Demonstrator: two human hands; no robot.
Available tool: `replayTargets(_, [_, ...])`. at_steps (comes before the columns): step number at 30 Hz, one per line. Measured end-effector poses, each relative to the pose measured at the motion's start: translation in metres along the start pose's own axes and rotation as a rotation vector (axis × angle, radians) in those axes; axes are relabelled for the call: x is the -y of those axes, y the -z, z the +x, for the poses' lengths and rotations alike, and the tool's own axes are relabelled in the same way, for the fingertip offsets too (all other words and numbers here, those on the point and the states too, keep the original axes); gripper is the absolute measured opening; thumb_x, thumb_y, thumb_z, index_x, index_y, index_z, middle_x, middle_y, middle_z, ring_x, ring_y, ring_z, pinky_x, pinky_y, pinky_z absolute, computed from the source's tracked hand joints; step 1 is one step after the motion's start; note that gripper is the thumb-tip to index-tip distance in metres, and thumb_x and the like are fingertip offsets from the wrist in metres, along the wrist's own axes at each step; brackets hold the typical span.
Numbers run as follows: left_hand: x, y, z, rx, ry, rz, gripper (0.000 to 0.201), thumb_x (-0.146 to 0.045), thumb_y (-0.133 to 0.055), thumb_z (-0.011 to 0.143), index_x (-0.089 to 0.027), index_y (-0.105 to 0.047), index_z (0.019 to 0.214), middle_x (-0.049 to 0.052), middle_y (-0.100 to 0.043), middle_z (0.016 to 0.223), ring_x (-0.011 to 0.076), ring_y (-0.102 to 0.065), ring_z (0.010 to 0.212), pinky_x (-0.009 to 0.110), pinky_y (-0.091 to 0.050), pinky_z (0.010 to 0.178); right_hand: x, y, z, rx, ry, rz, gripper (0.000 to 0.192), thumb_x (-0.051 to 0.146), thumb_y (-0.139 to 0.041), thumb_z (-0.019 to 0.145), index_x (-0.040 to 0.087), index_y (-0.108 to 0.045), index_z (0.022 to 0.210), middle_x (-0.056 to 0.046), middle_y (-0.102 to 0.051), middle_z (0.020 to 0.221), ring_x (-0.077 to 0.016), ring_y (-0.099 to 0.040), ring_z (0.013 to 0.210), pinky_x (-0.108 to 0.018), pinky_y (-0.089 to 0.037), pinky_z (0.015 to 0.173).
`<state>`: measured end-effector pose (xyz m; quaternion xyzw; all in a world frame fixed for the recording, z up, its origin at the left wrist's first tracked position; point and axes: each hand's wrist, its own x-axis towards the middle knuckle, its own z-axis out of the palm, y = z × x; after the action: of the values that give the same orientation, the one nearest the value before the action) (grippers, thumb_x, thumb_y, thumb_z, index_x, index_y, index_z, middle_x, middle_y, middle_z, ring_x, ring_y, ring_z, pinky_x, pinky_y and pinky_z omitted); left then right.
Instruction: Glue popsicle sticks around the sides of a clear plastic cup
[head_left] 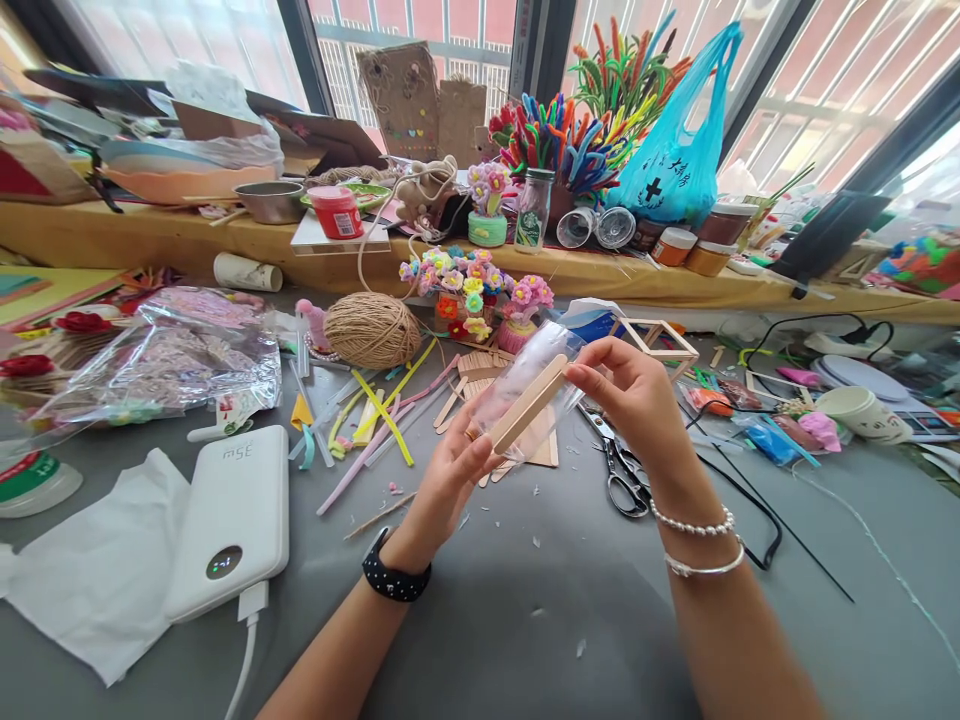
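Around: scissors (pixel 622 470) just right of my hands, twine ball (pixel 373 330) behind, power bank (pixel 232 520) at left — straws and sticks littering the counter (pixel 525 620) | Room: bare counter toward me | Grip: wooden stick (pixel 529 405) in clear sleeve, left hand (pixel 450 480) fingers pinching its lower end, right hand (pixel 630 395) fingers pinching the upper, held above the counter.

- Your left hand (pixel 450 470) is raised above the table, palm turned up and inward, fingers curled in a pinch
- Your right hand (pixel 630 395) faces it from the right, thumb and fingertips pinched
- Both forearms angle inward
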<state>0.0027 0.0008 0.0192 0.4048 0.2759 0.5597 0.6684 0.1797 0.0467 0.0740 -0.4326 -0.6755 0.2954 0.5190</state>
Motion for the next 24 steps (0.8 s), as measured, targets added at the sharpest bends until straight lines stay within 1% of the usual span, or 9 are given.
replayTargets(3, [0.001,0.0003,0.0002,-0.009,-0.024,-0.011,0.064,-0.039,-0.067,0.067,-0.027,-0.042,0.125,0.007,-0.051,0.126,0.0282,-0.044,0.118,0.038,-0.038,0.095,-0.0021,0.0002,-0.0005,-0.009,-0.009,-0.007,0.024,0.042,-0.065,0.07,0.02,-0.055,0.068,0.002,-0.053,0.068,-0.0111,-0.048,0.065,-0.027,-0.038,0.063])
replayTargets(6, [-0.0001,-0.0009,-0.0005,-0.023,-0.015,0.003,0.068,-0.033,-0.07,0.065,-0.026,-0.04,0.126,0.008,-0.05,0.127,0.0281,-0.044,0.119,0.039,-0.034,0.099,-0.0033,0.0003,-0.0009,-0.019,-0.001,-0.008,0.023,0.041,-0.064,0.07,0.02,-0.055,0.069,0.002,-0.054,0.068,-0.0112,-0.049,0.066,-0.027,-0.039,0.065])
replayTargets(12, [-0.0012,-0.0025,-0.0014,-0.041,0.006,-0.014,0.065,-0.034,-0.062,0.071,-0.032,-0.033,0.129,0.007,-0.043,0.133,0.0296,-0.051,0.112,0.043,-0.04,0.093,-0.0029,-0.0015,-0.0017,0.003,0.06,-0.048,0.021,0.039,-0.062,0.073,0.02,-0.053,0.069,0.001,-0.055,0.072,-0.013,-0.051,0.071,-0.029,-0.04,0.072])
replayTargets(15, [-0.0004,-0.0024,-0.0013,-0.033,-0.007,-0.021,0.065,-0.035,-0.062,0.071,-0.032,-0.032,0.129,0.007,-0.04,0.135,0.03,-0.051,0.111,0.043,-0.04,0.092,-0.0026,-0.0025,-0.0017,0.017,0.085,-0.042,0.02,0.037,-0.061,0.074,0.02,-0.052,0.069,0.0,-0.055,0.073,-0.0136,-0.052,0.073,-0.03,-0.041,0.073])
replayTargets(20, [0.0,-0.0021,-0.0006,-0.074,0.008,0.008,0.06,-0.035,-0.061,0.071,-0.031,-0.035,0.125,0.007,-0.043,0.131,0.0289,-0.051,0.111,0.042,-0.041,0.092,-0.0021,-0.0045,-0.0022,0.046,0.123,-0.038,0.018,0.035,-0.06,0.075,0.02,-0.052,0.069,0.0,-0.055,0.074,-0.0142,-0.052,0.075,-0.031,-0.042,0.075])
replayTargets(24, [-0.0014,-0.0034,-0.0005,-0.108,0.008,0.011,0.057,-0.033,-0.061,0.071,-0.031,-0.037,0.123,0.005,-0.044,0.13,0.0296,-0.043,0.118,0.042,-0.04,0.092,-0.001,-0.0068,-0.0028,0.062,0.153,-0.024,0.016,0.032,-0.059,0.076,0.02,-0.052,0.069,-0.001,-0.056,0.076,-0.0145,-0.053,0.077,-0.032,-0.042,0.078])
